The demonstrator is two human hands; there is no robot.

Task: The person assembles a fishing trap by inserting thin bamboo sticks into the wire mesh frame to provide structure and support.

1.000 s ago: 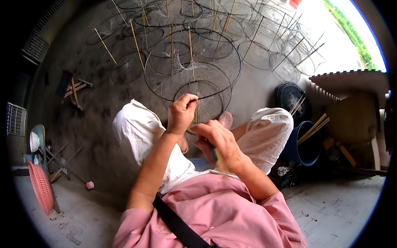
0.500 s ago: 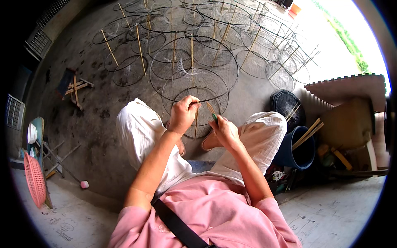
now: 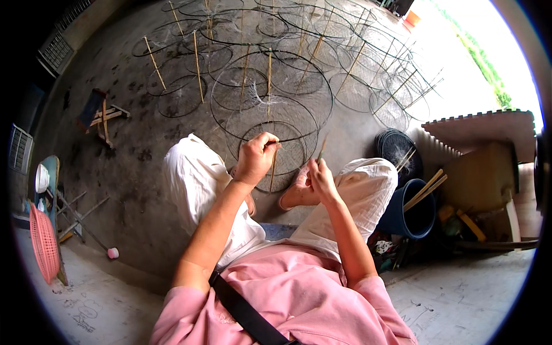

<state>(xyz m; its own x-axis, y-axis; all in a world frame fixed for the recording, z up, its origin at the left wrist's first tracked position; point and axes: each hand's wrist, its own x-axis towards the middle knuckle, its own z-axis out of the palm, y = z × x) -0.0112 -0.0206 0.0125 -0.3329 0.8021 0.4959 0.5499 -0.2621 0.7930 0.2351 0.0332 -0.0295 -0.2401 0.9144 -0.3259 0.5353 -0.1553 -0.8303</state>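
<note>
My left hand (image 3: 256, 158) is closed in a pinch on the near rim of a black hoop (image 3: 299, 138), part of a net trap standing between my feet. Just under the fingers, a short bamboo stick (image 3: 272, 171) runs down inside the netting. To the right and apart from the rim, my right hand (image 3: 322, 181) is closed around a slim pointed tool (image 3: 322, 148), tip up; blur hides its exact kind. A taller bamboo stick (image 3: 269, 83) stands at the hoop's far side, beside a bunch of white mesh (image 3: 261, 99).
Many similar hooped nets with bamboo sticks (image 3: 198, 66) cover the floor ahead. At right stand a blue bucket (image 3: 422, 227) holding sticks and a stack of folded black nets (image 3: 397, 146). A folding stool (image 3: 102, 118) and a pink basket (image 3: 45, 241) are at left.
My right hand has moved slightly right and turned, so its tool now points up, away from the rim. My left hand keeps its pinch on the hoop.
</note>
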